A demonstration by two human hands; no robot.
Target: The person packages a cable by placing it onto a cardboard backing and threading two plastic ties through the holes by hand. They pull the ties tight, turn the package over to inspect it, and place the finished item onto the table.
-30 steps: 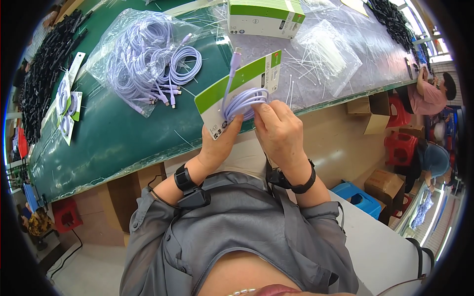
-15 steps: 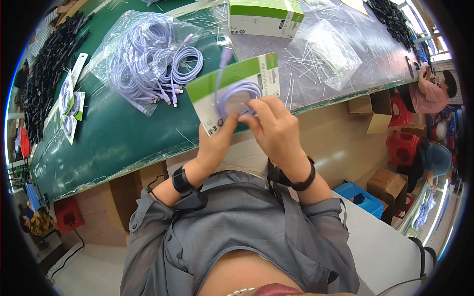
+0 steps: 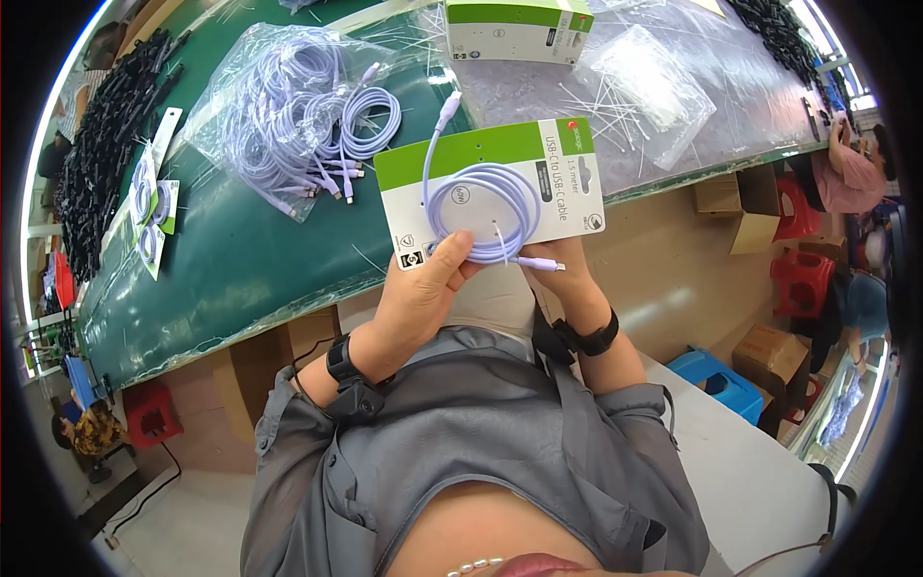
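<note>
My left hand [image 3: 435, 281] grips the lower left of a green-and-white cable packaging card [image 3: 567, 197], its thumb pressed on a coiled lilac USB-C cable [image 3: 527, 207] lying on the card's front. A white cable tie [image 3: 499, 234] crosses the lower part of the coil. One plug stands up past the card's top edge; the other points right below it. My right hand [image 3: 565, 265] is behind the card's lower right, its fingers hidden. To the left, a clear plastic bag with more lilac cables [image 3: 279, 106] lies on the green tabletop [image 3: 216, 274].
Cards with coiled cables [image 3: 154, 207] lie at the left, beside a heap of black cables [image 3: 111, 144]. A stack of cards [image 3: 519, 34] stands behind. White cable ties [image 3: 606, 115] spill near a plastic bag [image 3: 654, 87]. A blue stool [image 3: 716, 385] is at my right.
My right hand has moved from the front of the coil to behind the card. The card has turned to face me more squarely, and the lower plug now shows.
</note>
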